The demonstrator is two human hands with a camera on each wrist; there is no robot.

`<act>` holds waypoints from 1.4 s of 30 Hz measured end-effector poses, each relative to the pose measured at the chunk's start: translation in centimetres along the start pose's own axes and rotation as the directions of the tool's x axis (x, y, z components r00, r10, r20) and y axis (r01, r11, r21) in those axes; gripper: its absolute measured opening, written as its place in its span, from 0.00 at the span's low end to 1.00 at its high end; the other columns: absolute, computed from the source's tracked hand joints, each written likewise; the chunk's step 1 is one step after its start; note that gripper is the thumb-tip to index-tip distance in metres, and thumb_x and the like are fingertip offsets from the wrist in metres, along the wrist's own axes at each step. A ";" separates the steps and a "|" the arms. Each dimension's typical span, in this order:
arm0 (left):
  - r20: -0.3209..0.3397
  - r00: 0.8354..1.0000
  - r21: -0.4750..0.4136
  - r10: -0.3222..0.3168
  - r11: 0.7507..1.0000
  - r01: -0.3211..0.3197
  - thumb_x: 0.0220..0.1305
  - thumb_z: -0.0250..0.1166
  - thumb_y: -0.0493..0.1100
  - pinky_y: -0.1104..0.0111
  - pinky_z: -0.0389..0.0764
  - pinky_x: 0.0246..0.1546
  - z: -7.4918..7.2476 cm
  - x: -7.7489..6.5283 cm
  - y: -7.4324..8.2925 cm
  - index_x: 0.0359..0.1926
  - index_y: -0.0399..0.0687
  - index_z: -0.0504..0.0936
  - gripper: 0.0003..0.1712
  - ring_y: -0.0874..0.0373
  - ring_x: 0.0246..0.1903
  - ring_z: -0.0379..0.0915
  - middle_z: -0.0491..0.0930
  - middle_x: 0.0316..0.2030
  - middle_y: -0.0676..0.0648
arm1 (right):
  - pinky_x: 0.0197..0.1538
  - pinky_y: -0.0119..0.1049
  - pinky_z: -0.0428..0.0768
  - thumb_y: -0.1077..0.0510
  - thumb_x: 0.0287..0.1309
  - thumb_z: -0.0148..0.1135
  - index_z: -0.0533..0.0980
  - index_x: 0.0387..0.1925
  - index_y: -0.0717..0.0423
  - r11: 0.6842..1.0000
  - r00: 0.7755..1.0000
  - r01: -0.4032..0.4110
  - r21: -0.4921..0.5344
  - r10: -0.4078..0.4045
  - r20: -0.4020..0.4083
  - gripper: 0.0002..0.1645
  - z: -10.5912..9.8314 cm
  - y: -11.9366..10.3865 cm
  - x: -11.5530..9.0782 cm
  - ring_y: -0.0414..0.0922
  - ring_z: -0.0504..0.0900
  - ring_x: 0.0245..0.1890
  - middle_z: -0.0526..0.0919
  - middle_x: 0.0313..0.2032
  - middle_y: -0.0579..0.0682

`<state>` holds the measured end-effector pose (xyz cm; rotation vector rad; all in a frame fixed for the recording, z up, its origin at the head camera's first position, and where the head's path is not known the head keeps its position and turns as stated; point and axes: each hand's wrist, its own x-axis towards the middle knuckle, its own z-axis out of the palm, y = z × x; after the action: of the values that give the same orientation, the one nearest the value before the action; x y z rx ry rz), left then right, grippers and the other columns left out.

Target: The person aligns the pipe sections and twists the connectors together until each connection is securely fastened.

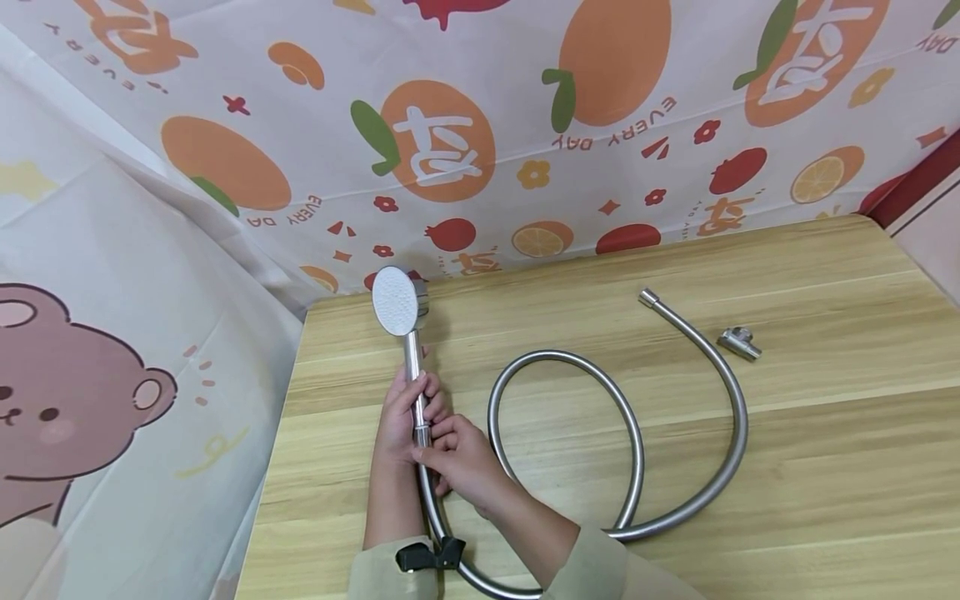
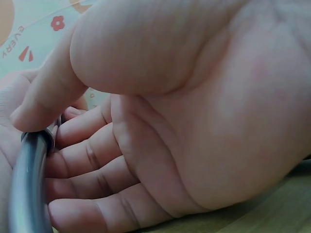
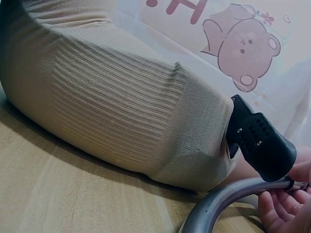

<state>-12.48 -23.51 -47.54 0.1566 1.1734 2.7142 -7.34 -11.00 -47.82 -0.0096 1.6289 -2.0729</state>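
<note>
In the head view, a silver shower head (image 1: 395,302) with an oval white face stands upright near the table's left side. My left hand (image 1: 401,421) grips its handle (image 1: 413,358) from the left, fingers curled round it. Just below, my right hand (image 1: 468,467) pinches the upper end of the grey metal shower hose (image 1: 429,492) at the joint. From the left wrist, my right hand (image 2: 160,111) shows its palm, thumb on the collar (image 2: 43,138) and fingers behind. From the right wrist, the hose (image 3: 214,204) curves up to my right hand (image 3: 286,208).
The rest of the hose loops across the wooden table (image 1: 825,450), its free end fitting (image 1: 647,297) lying at the back. A small chrome angle valve (image 1: 740,342) lies right of it. Fruit-printed cloth (image 1: 517,192) hangs behind. A black wrist mount (image 3: 262,141) sits at the left sleeve (image 3: 121,107).
</note>
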 end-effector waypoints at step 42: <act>-0.024 0.999 0.001 0.025 1.000 -0.025 0.78 0.37 0.35 0.74 0.63 0.17 0.3 -0.1 0.2 0.71 0.41 0.44 0.25 0.61 0.16 0.53 0.70 0.24 0.53 | 0.18 0.31 0.75 0.53 0.57 0.70 0.72 0.47 0.57 1.000 1.000 -0.006 -0.025 0.007 0.025 0.21 0.0 -0.1 -0.2 0.41 0.73 0.18 0.79 0.26 0.47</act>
<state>-12.32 -23.44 -47.18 0.1407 1.1863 2.7451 -7.20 -10.93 -47.62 -0.0390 1.6379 -2.0390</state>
